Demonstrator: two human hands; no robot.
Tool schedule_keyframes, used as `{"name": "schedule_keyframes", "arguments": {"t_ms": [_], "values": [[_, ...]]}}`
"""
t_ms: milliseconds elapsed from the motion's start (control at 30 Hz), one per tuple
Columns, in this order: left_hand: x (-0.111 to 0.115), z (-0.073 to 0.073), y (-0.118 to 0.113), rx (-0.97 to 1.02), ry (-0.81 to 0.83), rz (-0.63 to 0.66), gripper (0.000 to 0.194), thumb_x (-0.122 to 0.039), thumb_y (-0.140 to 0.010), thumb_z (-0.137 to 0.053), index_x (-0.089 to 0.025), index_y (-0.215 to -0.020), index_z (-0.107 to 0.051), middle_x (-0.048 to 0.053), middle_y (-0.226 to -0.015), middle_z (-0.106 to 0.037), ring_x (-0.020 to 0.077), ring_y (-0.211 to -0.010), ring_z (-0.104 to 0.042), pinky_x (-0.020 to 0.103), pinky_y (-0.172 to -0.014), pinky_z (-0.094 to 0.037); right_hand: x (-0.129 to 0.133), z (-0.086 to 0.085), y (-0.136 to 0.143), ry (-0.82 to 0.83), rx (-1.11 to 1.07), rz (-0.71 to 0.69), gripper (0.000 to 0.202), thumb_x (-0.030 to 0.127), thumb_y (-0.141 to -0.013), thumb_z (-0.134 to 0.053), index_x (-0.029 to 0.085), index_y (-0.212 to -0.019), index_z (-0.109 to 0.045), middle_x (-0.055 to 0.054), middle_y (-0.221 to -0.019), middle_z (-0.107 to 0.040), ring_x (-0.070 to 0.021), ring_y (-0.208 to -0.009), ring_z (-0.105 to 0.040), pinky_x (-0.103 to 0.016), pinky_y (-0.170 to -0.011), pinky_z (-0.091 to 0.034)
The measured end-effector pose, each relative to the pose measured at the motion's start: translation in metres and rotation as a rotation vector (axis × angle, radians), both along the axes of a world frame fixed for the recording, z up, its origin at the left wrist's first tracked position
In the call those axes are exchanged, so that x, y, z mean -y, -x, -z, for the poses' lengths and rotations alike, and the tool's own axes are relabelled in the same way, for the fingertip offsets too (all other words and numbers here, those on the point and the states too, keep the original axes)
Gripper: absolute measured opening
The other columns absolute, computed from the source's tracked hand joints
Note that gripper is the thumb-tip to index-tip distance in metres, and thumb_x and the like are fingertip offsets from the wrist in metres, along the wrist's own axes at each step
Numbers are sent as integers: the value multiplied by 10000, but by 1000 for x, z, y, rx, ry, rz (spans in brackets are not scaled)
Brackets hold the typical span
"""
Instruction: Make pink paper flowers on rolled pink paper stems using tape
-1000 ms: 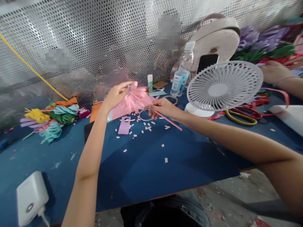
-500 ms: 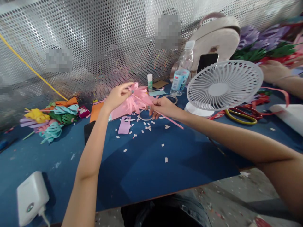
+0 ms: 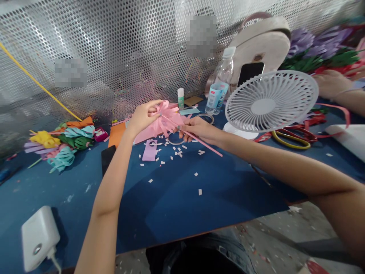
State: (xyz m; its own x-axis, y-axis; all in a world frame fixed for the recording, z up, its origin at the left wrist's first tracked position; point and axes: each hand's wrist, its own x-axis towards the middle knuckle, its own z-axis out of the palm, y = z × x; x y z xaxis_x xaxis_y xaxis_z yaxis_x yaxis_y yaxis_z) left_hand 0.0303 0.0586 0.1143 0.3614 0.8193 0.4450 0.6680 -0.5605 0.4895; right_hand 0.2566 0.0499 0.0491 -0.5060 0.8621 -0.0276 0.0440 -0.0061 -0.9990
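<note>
A pink paper flower (image 3: 164,120) with looped, cut strips is held above the table between both hands. My left hand (image 3: 144,116) is closed on its paper loops at the head. The thin pink stem (image 3: 207,145) runs down to the right from the flower, and my right hand (image 3: 196,128) pinches it. Under the hands lie a purple paper piece (image 3: 149,150), a roll of tape (image 3: 176,138) and several small white scraps (image 3: 179,153). Pink paper sheets (image 3: 139,136) lie behind the left wrist.
A white fan (image 3: 270,102), a plastic bottle (image 3: 219,85) and a glue stick (image 3: 180,98) stand at the back. Finished paper flowers (image 3: 64,142) and a white power bank (image 3: 40,239) lie left. Scissors (image 3: 291,140) lie right, near another person's hand (image 3: 332,83).
Both hands keep their hold on the flower and stem. The flower head has turned slightly, its strips now spread more openly, and my right fingers have shifted a little along the stem.
</note>
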Motion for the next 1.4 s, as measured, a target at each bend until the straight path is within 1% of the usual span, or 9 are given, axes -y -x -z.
{"name": "schedule_keyframes", "arguments": {"t_ms": [167,433,567,667,767,933,1067,1233,1400], "values": [[-5,10,-6,-21,-128,-140,356,-124,-808,-591,-156,-1151,-680,36,-827,-742,195,-782,-701,314,-821,-537,3,-1,0,-39,22,-41,317,397,-820,-698,92,-908,-712,-89,-748,-721,-86,-506,-614,-181,-449,-509],[-7,20,-11,-56,-189,-162,448,-45,-801,-539,-125,-1230,-636,32,-790,-743,173,-752,-683,304,-853,-523,4,-1,2,-46,28,-16,231,304,-871,-643,82,-900,-701,-75,-713,-712,-78,-478,-613,-169,-432,-500],[-9,13,3,-80,-119,-76,564,-151,-803,-653,-192,-1354,-538,62,-996,-747,197,-906,-692,310,-869,-534,3,-3,2,-34,44,-8,210,291,-873,-647,93,-908,-705,-67,-680,-702,-90,-481,-617,-183,-438,-506],[-7,8,9,-80,-96,-7,638,-117,-795,-639,-245,-1400,-481,61,-1221,-684,182,-998,-672,302,-920,-527,2,-3,1,-19,30,-4,226,305,-867,-656,91,-913,-710,-74,-712,-711,-85,-489,-611,-186,-451,-504],[-5,8,7,-219,-124,37,594,-87,-797,-605,-272,-1357,-538,43,-1355,-605,215,-1111,-627,365,-997,-487,2,-2,1,-4,-2,-2,215,300,-869,-650,94,-865,-713,-78,-722,-712,-71,-488,-590,-170,-444,-486],[-8,17,1,-345,-175,-21,360,-73,-830,-544,-251,-1078,-735,39,-997,-740,211,-927,-661,351,-887,-502,7,-4,3,49,-21,1,179,241,-891,-610,102,-861,-719,-68,-688,-703,-60,-469,-568,-147,-419,-465],[-11,21,0,-383,-213,-58,305,-92,-858,-534,-202,-1051,-743,69,-995,-740,217,-898,-661,343,-837,-493,10,-8,3,59,-15,9,175,242,-880,-630,94,-841,-715,-69,-679,-705,-56,-456,-568,-136,-404,-462],[-10,25,1,-510,-284,-170,305,-143,-910,-486,-220,-1064,-738,94,-991,-729,248,-877,-661,339,-732,-476,7,-5,3,39,-1,-4,177,242,-880,-628,85,-867,-709,-58,-667,-702,-61,-450,-584,-136,-407,-468],[-17,28,17,-547,-278,-294,306,-141,-903,-454,-198,-1003,-738,124,-955,-724,280,-892,-657,353,-726,-462,5,0,2,59,-8,-60,189,270,-871,-660,88,-884,-710,-54,-668,-700,-61,-457,-591,-138,-426,-492]]}}
